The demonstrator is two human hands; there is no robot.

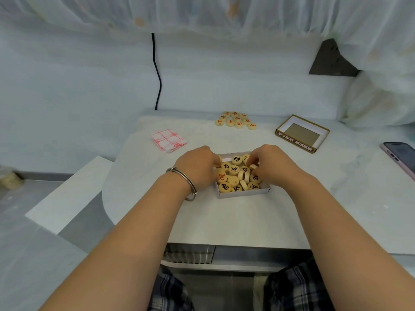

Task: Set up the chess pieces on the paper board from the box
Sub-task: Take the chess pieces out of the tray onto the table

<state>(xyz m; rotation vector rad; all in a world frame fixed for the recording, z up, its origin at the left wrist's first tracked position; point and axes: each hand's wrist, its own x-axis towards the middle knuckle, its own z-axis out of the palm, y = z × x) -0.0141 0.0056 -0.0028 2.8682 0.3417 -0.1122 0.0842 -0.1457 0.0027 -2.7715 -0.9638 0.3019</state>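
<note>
A small white box (243, 194) in the middle of the table holds several round wooden chess pieces (234, 170) with black and red characters. My left hand (197, 164) reaches into its left side, fingers pinched on a piece at the rim. My right hand (271, 163) dips into the right side, fingertips closed around a piece standing on edge. A group of red-marked pieces (235, 120) lies at the far side of the table. The paper board (168, 140), printed with red lines, rests folded to the left.
The box lid (302, 133), brown with a white inner rim, sits open-side-up at the right. A phone (402, 156) lies at the table's right edge. A black cable (157, 70) hangs down the wall behind. A bracelet circles my left wrist.
</note>
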